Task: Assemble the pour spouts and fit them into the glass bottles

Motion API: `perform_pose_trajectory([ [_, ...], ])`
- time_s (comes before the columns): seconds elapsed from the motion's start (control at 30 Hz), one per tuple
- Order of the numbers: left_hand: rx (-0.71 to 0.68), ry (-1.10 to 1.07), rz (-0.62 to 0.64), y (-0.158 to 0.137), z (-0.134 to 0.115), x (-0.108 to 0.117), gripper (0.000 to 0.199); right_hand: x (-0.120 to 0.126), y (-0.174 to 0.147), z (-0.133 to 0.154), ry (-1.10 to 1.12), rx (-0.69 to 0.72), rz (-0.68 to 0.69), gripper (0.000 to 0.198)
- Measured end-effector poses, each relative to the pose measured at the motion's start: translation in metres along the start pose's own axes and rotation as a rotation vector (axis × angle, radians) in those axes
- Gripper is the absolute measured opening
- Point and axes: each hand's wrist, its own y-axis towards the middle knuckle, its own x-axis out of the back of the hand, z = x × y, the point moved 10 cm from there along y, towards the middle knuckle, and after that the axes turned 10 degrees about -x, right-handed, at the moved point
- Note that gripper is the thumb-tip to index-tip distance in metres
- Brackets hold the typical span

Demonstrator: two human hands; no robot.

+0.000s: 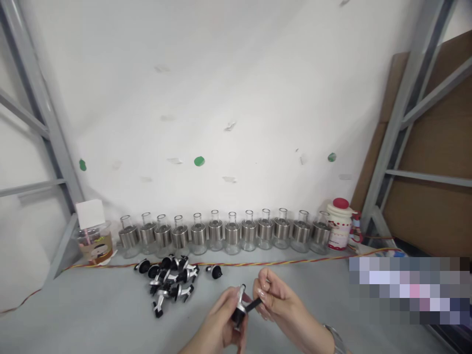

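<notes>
Left fingers (pixel 225 307) close round a pourer (pixel 239 314); right fingers (pixel 273 301) pinch a black strip (pixel 252 305) at two o'clock. Steady bracing should prevent slipping.

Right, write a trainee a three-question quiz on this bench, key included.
1. Count: how many metal-sleeved glass bottles stand in the row?
2. True or false: the red-and-yellow twisted cord runs along the worktop in front of the bottles.
3. Choose: while the right hand pinches a black strip, what does the left hand hold?
A. a screwdriver
B. a silver-and-black pourer spout
C. a roll of tape

Key: 1. Twelve. 2. True. 3. B.
</notes>
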Motion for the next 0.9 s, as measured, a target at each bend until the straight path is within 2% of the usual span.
perform_pose_trajectory([
  [0.13, -0.041, 0.232, 0.124, -0.005, -0.002, -0.004, 0.042, 0.003, 0.001, 0.001, -0.02, -0.003, -0.009, 0.04],
  [0.3, -0.017, 0.366, 0.1, -0.012, -0.002, -0.003, 0.047, 0.003, 0.001, -0.002, -0.03, -0.033, -0.018, 0.043],
  [0.5, -0.235, 0.639, 0.094, -0.013, -0.031, -0.014, 0.04, 0.0, 0.001, -0.004, -0.032, -0.021, 0.012, 0.041],
  [0.6, -0.273, 0.741, 0.096, -0.015, -0.04, -0.015, 0.04, 0.001, 0.002, -0.006, -0.03, -0.004, 0.021, 0.04],
  [0.77, -0.301, 0.786, 0.094, -0.016, -0.043, -0.012, 0.042, -0.002, 0.002, -0.003, -0.109, 0.069, 0.058, 0.036],
  [0.9, -0.233, 0.602, 0.033, -0.015, -0.031, -0.006, 0.044, 0.0, -0.005, 0.002, -0.282, 0.084, -0.016, 0.027],
])
